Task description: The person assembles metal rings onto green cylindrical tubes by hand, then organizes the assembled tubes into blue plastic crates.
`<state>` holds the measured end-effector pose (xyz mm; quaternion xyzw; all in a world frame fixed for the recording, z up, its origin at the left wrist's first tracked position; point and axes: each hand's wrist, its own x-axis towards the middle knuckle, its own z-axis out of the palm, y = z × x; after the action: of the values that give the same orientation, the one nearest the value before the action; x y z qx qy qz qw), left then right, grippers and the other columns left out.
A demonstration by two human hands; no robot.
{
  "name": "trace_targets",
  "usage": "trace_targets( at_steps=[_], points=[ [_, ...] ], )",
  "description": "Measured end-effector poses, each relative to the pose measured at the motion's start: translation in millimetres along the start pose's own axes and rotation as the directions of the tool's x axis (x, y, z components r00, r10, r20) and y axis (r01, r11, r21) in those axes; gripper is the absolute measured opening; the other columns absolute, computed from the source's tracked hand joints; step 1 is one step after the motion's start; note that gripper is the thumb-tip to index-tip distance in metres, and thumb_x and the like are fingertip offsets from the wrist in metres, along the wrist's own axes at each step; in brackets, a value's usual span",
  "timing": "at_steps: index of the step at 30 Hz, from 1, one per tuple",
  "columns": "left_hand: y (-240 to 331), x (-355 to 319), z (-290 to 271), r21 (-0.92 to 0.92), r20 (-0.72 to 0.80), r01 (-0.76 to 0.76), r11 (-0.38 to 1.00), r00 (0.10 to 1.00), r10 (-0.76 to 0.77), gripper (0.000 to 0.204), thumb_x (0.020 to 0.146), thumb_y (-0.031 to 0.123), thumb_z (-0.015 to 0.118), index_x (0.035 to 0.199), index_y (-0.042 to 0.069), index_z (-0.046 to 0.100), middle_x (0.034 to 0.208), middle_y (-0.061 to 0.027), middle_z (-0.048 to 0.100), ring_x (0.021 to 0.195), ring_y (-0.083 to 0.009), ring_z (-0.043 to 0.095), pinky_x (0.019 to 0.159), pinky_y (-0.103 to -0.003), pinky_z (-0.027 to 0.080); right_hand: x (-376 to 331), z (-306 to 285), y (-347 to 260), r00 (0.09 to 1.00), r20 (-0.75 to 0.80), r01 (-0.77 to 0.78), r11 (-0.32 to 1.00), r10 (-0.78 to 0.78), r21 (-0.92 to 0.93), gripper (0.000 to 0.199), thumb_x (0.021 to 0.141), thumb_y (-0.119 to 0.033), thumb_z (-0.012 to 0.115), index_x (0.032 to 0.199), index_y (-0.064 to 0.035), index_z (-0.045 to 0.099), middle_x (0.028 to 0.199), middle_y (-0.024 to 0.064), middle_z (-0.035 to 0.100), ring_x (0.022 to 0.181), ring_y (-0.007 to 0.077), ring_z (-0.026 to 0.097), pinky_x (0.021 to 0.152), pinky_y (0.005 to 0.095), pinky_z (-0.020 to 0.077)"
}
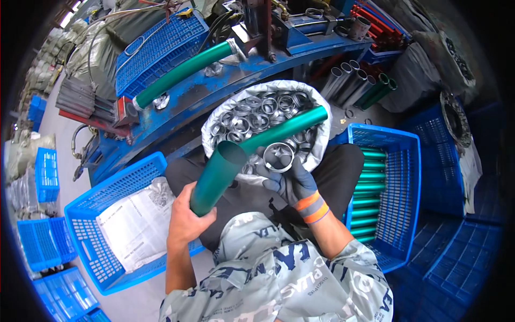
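My bare left hand (192,214) is wrapped round the lower end of a green metal tube (217,180), tilted so its open end faces up. In a grey glove with an orange wristband, my right hand (298,185) holds a silver metal ring (278,169) a short way right of that tube's mouth. Between my knees stands a white sack (279,85) full of similar rings (259,122). A second green tube (287,129) lies slantwise across the sack's top, its near end hidden behind the held tube.
A blue crate (410,198) at my right holds several green tubes (367,187). The left blue crate (88,236) contains a white bag (139,222). Ahead, a blue machine bench (225,78) carries another green tube (185,72). Silver and green tubes (354,83) stand upright at the far right.
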<state>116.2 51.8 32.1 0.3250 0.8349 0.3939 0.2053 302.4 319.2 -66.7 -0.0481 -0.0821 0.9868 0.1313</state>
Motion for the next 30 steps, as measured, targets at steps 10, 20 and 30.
trace_targets(
  at_steps=[10, 20, 30],
  points=[
    [27, -5, -22, 0.317, 0.201, -0.148, 0.937, 0.976, 0.086, 0.058, 0.077, 0.012, 0.08, 0.135, 0.014, 0.073, 0.112, -0.014, 0.077, 0.105, -0.0451, 0.076, 0.089, -0.054, 0.062, -3, 18, -14, 0.99, 0.116, 0.132, 0.769, -0.076, -0.626, 0.08, 0.094, 0.001, 0.086, 0.167, 0.0024, 0.055, 0.167, 0.0159, 0.063, 0.143, 0.0229, 0.069, 0.119, 0.0365, 0.0555],
    [16, -5, -5, 0.381, 0.202, -0.11, 0.918, 0.979, 0.034, 0.065, 0.073, 0.01, 0.08, 0.137, 0.011, 0.073, 0.119, -0.015, 0.079, 0.107, -0.045, 0.077, 0.091, -0.049, 0.063, 4, 39, -45, 0.99, 0.133, 0.13, 0.068, 0.045, -0.989, 0.075, 0.095, -0.023, 0.089, 0.163, -0.0021, 0.066, 0.163, 0.0204, 0.067, 0.155, 0.0344, 0.06, 0.13, 0.0437, 0.0422],
    [15, -4, -20, -0.189, 0.264, 0.059, 0.98, 0.964, -0.007, 0.07, 0.077, 0.013, 0.096, 0.141, 0.001, 0.071, 0.116, -0.0078, 0.079, 0.108, -0.0212, 0.078, 0.098, -0.039, 0.061, 48, -82, -53, 0.938, -0.338, -0.271, -0.439, 0.08, -0.857, 0.057, 0.109, -0.05, 0.077, 0.153, -0.0126, 0.076, 0.135, 0.0186, 0.084, 0.116, 0.0314, 0.082, 0.102, 0.0446, 0.0626]
  ],
)
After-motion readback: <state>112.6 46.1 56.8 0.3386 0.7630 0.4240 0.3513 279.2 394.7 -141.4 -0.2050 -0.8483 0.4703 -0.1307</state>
